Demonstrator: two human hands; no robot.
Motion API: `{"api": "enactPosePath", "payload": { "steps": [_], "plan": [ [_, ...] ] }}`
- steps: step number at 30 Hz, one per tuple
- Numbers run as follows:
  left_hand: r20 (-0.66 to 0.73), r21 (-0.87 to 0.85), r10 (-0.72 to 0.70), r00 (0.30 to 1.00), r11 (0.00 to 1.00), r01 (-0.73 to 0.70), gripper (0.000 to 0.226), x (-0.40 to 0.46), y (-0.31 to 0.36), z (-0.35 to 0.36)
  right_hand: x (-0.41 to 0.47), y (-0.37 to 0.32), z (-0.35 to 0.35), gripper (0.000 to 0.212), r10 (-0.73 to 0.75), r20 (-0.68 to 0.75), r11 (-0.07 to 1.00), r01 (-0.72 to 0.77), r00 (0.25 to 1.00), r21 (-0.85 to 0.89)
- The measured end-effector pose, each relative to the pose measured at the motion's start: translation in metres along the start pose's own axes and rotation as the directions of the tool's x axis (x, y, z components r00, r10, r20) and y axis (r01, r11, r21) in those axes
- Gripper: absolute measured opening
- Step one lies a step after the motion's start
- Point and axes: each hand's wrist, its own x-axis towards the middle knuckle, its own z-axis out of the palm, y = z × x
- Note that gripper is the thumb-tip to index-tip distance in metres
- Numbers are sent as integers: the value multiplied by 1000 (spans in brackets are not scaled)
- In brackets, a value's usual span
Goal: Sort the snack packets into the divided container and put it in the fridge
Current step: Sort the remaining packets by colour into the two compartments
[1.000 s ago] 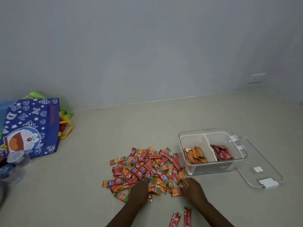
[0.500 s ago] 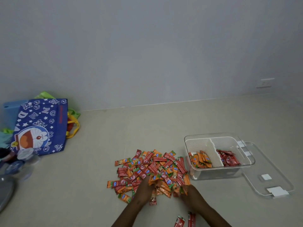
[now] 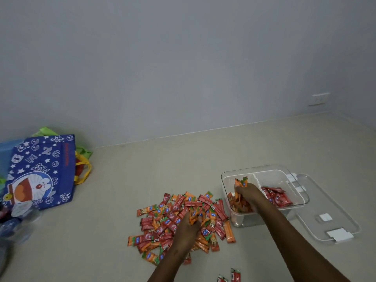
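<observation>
The right hand held orange packets over the divided container; the left hand apparently gripped more in the pile. Most remained unsorted.

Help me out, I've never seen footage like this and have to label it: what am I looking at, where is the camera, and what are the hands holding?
There is no machine here. A person wears one camera on the head, looking forward and down at their own bare hands, so this single view shows roughly what they see.

On the floor lies a pile of packets, red and orange mixed. To its right stands a clear container with a divider: orange packets in the left half, red in the right. Its lid lies beside it.

The right hand is in the left half, gripping orange packets. The left hand is on the pile, closed on a few more. A blue bag lies at far left.
</observation>
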Motion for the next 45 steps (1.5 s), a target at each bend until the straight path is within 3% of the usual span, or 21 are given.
{"api": "enactPosePath", "payload": {
  "steps": [3, 7, 9, 13, 17, 21, 23, 30, 31, 33, 35, 38, 41, 45],
  "plan": [
    [-11, -35, -16, 1000, 999, 15, 52, 1, 5, 2, 30, 16, -7, 15, 120, 116, 990, -111, 986, -84],
    [-32, -8, -52, 998, 999, 52, 80, 3, 10, 2, 53, 24, -5, 27, 71, 53, 952, -52, 996, -302],
    [-46, -5, -54, 997, 999, 54, 68, 4, 20, 5, 54, 20, -7, 25, -21, 26, 959, 27, 999, -282],
    [-30, -22, 13, 999, 1000, -13, 37, 10, 54, 21, 23, 11, -20, 16, -117, -110, 991, 124, 987, 57],
    [-34, 104, 129, 991, 987, -125, 12, 36, 96, 52, -4, 4, -44, 11, -149, -99, 927, 174, 984, 333],
    [41, 283, 170, 985, 943, -175, 12, 81, 118, 99, -12, 10, -67, 12, -156, -173, 867, 219, 972, 447],
    [81, 403, 128, 988, 903, -150, 13, 104, 115, 119, -21, 12, -71, 13, -162, -174, 848, 227, 971, 480],
    [94, 516, -65, 993, 857, 7, 3, 128, 107, 161, -25, 38, -83, 12, -137, -121, 810, 182, 983, 558],
    [100, 529, -90, 991, 849, 24, 6, 127, 108, 162, -25, 41, -85, 12, -137, -112, 815, 176, 984, 553],
    [105, 563, -108, 989, 826, 30, 37, 129, 103, 164, -27, 45, -88, 9, -149, -84, 820, 170, 985, 546],
    [102, 564, -67, 993, 826, -2, 46, 121, 105, 160, -29, 47, -89, 8, -163, -73, 823, 176, 984, 540],
    [110, 478, 140, 984, 861, -176, 32, 90, 108, 142, -33, 49, -87, 8, -193, -33, 844, 182, 981, 504],
    [33, 353, 322, 946, 882, -312, 18, 50, 97, 116, -40, 53, -78, 8, -219, 48, 870, 173, 975, 462],
    [-49, 353, 317, 947, 893, -281, 14, 11, 47, 79, -58, 68, -50, 6, -197, 151, 926, 134, 969, 352]
  ]
}}
